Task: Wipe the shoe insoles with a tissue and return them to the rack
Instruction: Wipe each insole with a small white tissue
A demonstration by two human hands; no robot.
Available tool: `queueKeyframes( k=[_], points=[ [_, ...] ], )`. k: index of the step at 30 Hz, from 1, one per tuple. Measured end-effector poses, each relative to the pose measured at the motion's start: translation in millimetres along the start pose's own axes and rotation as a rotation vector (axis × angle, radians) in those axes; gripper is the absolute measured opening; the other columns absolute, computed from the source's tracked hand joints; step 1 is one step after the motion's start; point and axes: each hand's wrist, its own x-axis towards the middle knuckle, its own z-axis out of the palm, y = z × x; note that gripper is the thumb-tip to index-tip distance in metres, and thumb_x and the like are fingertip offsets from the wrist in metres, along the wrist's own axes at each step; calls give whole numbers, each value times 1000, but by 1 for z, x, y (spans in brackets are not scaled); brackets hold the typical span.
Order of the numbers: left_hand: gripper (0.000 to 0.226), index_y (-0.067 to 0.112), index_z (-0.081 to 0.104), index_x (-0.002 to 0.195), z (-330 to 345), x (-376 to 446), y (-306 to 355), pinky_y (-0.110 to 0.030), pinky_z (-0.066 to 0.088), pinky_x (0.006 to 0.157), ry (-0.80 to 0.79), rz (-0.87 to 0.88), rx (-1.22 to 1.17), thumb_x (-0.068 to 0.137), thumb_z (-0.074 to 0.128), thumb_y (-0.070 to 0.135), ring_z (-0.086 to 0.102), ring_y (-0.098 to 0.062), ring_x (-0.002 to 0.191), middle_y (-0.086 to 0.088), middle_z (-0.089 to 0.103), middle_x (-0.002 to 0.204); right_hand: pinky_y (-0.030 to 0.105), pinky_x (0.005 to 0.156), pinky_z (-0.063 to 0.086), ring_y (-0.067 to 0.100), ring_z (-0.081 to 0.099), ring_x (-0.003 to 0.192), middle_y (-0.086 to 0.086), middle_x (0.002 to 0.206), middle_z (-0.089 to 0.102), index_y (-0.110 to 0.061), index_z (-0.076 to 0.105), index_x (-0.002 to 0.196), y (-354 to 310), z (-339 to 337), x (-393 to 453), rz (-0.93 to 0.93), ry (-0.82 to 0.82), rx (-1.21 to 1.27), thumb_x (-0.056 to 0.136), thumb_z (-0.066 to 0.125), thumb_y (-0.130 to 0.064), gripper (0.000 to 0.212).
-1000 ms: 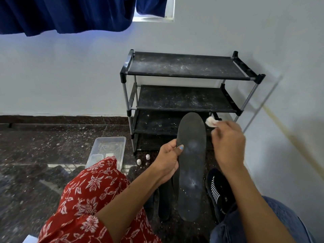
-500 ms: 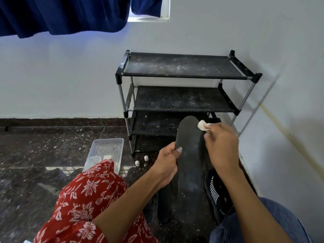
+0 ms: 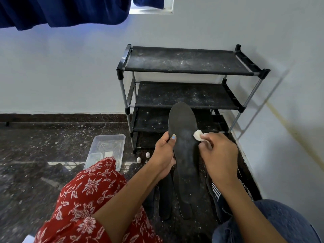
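My left hand (image 3: 164,156) grips the left edge of a long dark grey insole (image 3: 184,137), held upright with its toe end toward the rack. My right hand (image 3: 217,155) pinches a small white tissue (image 3: 198,135) and presses it against the insole's right edge at mid-height. The black shoe rack (image 3: 191,72) with dusty shelves stands against the wall just behind the insole. More dark insoles (image 3: 164,199) lie flat on the floor under my hands.
A clear plastic tub (image 3: 107,148) sits on the dark speckled floor left of the rack. Two small white caps (image 3: 142,157) lie near the rack's foot. A black shoe with white stripes (image 3: 217,193) rests by the right wall. Blue cloth (image 3: 61,11) hangs above.
My right hand has drawn the tissue down from the insole's toe end to its middle right edge. My left hand keeps the same grip on the insole.
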Motion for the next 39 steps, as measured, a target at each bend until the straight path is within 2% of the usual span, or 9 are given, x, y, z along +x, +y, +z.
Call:
queueKeyframes(
  k=[6, 12, 16, 23, 27, 29, 34, 37, 39],
  points=[
    [27, 11, 55, 118, -1, 4, 3, -36, 55, 80, 20, 33, -14, 103, 34, 18, 66, -22, 95, -12, 68, 111, 17, 72, 48, 9, 62, 76, -2, 86, 68, -10, 73, 91, -13, 9, -14, -181, -223, 121, 72, 67, 0, 22],
    [31, 5, 56, 117, -6, 3, 9, -35, 58, 71, -14, -1, 6, 102, 37, 24, 69, -19, 87, -10, 69, 104, 30, 70, 54, 7, 65, 71, -7, 79, 68, -17, 71, 94, -6, 10, -10, 101, -123, 254, 74, 65, -4, 24],
    [27, 3, 56, 118, -7, 0, 8, -32, 57, 79, -102, 18, 42, 100, 43, 17, 68, -21, 94, -13, 69, 108, 32, 75, 53, 10, 64, 80, -5, 89, 69, -16, 70, 98, -9, 14, -15, 84, -81, 181, 77, 64, -6, 25],
    [24, 8, 62, 110, -6, 0, 6, -30, 57, 78, -100, 52, 80, 99, 40, 4, 70, -17, 84, -9, 72, 96, 35, 60, 52, 24, 60, 73, 6, 84, 62, -8, 70, 93, -6, 15, -8, -194, -97, -92, 76, 66, -2, 19],
    [26, 13, 63, 108, -5, 0, 5, -35, 55, 84, -79, 53, 73, 100, 39, 6, 69, -17, 88, -7, 72, 98, 32, 62, 49, 28, 59, 71, 9, 86, 61, -5, 69, 96, 4, 1, 11, -57, 68, -133, 79, 61, -1, 19],
    [26, 13, 62, 109, -4, -1, 6, -32, 56, 81, -77, 47, 56, 100, 39, 6, 69, -15, 85, -6, 72, 97, 28, 63, 47, 23, 58, 72, 8, 89, 61, -4, 69, 97, -2, 0, 4, -90, 97, -56, 79, 62, 0, 19],
    [26, 5, 58, 118, 0, -1, 4, -25, 57, 72, -104, 43, 24, 98, 41, 2, 69, -13, 81, -7, 71, 96, 27, 63, 49, 19, 59, 78, 6, 89, 61, -6, 68, 93, -11, 15, -7, -349, -117, -92, 78, 64, -3, 15],
    [26, 9, 58, 118, -2, -2, 4, -28, 58, 75, -81, 39, 53, 100, 39, 7, 70, -14, 82, -5, 72, 95, 31, 62, 48, 27, 59, 76, 9, 88, 61, -6, 68, 98, 3, 8, 10, -120, -84, -165, 80, 61, -2, 20],
    [26, 14, 59, 117, -4, -1, 6, -34, 57, 80, -67, 39, 67, 101, 38, 11, 70, -17, 89, -5, 72, 101, 27, 64, 47, 19, 60, 72, 4, 88, 64, -11, 70, 99, 8, -1, 11, 19, -36, -89, 81, 61, -4, 21]
  ],
)
